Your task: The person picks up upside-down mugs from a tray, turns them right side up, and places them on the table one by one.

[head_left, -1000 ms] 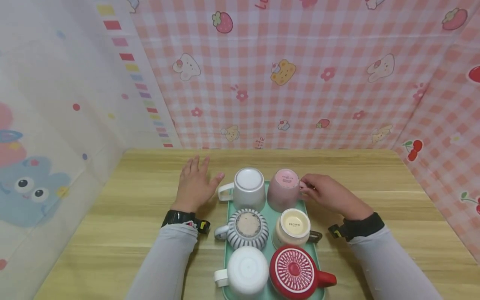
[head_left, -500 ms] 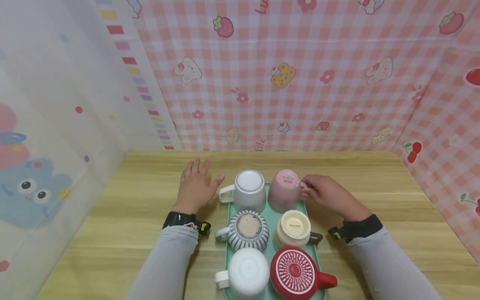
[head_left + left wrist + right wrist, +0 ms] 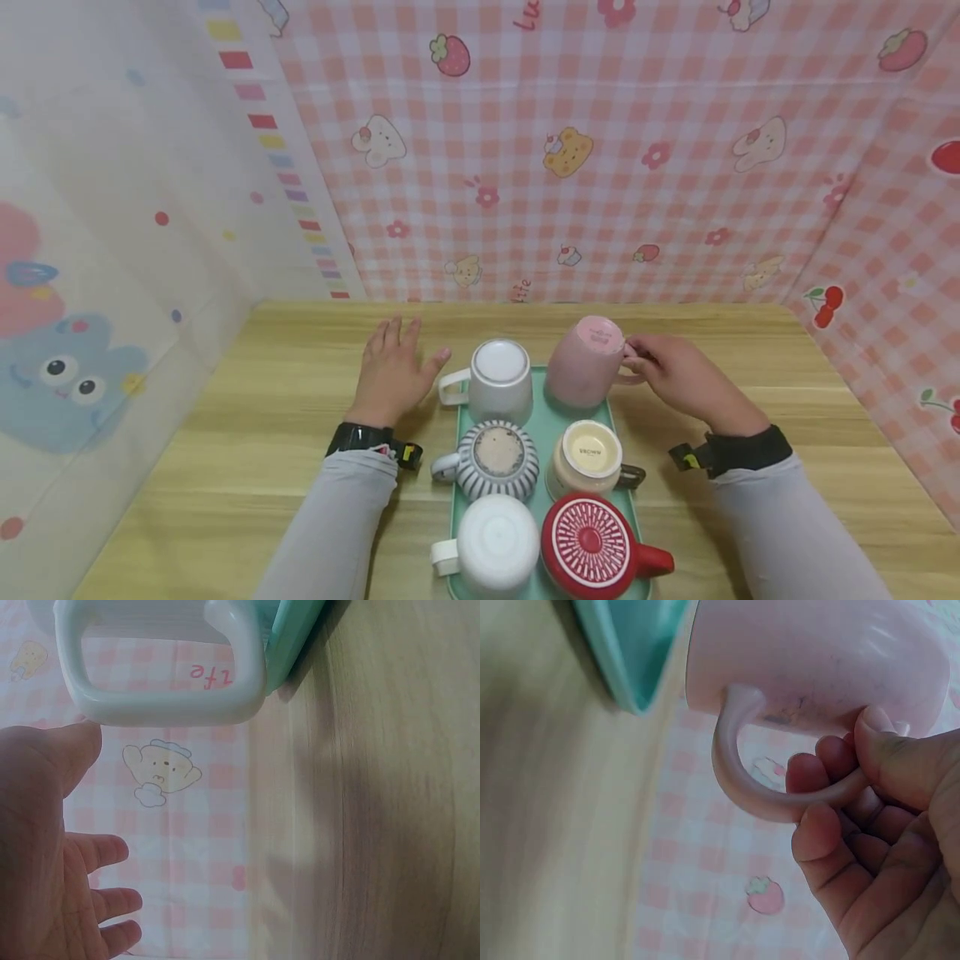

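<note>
While R hand (image 3: 678, 379) grips 1 pink mug (image 3: 585, 367), L hand (image 3: 390, 379) loose; 5 other mugs (image 3: 497, 542) on 1 tray (image 3: 539, 387).

The pink mug (image 3: 585, 367) is upside down and tilted, its base, marked with small print, leaning right, over the far right corner of the green tray (image 3: 539, 404). The right hand (image 3: 686, 379) pinches its curved handle between thumb and fingers. The white mug (image 3: 501, 398) sits level, bottom up, at the far left, its squarish handle near the thumb of the left hand (image 3: 392, 375).
</note>
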`<state>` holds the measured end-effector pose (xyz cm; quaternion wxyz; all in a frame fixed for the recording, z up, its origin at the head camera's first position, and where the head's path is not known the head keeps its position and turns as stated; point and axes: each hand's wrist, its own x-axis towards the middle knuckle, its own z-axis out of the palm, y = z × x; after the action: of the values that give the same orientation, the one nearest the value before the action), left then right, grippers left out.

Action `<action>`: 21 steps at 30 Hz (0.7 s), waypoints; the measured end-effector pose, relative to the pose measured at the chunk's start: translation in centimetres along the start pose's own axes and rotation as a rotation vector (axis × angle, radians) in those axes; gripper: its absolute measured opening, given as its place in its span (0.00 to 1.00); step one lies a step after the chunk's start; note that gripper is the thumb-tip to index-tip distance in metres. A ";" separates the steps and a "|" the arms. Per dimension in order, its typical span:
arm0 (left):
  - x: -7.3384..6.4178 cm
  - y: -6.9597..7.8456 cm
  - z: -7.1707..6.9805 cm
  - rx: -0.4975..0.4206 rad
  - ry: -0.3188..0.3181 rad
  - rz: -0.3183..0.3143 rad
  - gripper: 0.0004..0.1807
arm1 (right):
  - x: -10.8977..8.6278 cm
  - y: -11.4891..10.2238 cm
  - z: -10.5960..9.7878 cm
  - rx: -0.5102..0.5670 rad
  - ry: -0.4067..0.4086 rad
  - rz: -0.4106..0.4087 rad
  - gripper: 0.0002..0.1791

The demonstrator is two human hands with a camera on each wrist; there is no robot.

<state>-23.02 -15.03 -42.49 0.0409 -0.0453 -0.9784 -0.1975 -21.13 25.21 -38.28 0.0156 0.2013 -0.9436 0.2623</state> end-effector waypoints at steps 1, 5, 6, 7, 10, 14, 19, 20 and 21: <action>0.0 0.0 0.0 0.000 -0.002 -0.001 0.46 | -0.1 0.0 -0.4 0.005 0.000 0.015 0.09; -0.1 0.1 -0.1 0.008 -0.005 0.001 0.46 | -0.2 -0.2 -1.7 0.069 -0.005 0.058 0.12; -0.1 0.1 -0.1 0.009 -0.008 -0.001 0.46 | -0.1 -0.3 -2.0 0.084 -0.003 0.061 0.13; 0.0 0.1 -0.1 0.014 -0.009 -0.001 0.46 | -0.1 -0.4 -2.2 0.100 -0.002 0.062 0.13; 0.0 0.1 -0.1 0.019 -0.007 0.001 0.46 | 0.2 -0.8 -2.6 0.141 0.015 0.043 0.12; 0.0 0.0 0.0 0.011 -0.001 0.002 0.46 | 0.9 -1.6 -2.6 0.213 0.042 0.014 0.10; 0.0 0.0 0.0 0.007 0.005 0.005 0.45 | 2.0 -2.9 -1.9 0.375 0.024 0.000 0.10; 0.0 -0.1 0.1 0.008 0.008 0.008 0.45 | 2.2 -3.2 -1.7 0.407 0.014 -0.005 0.10; 0.0 -0.1 0.1 0.009 0.008 0.007 0.45 | 2.4 -3.3 -1.4 0.438 0.003 -0.008 0.11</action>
<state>-23.09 -15.06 -42.58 0.0457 -0.0477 -0.9789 -0.1932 -22.17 22.40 -35.10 -0.0259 0.2031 -0.8634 0.4611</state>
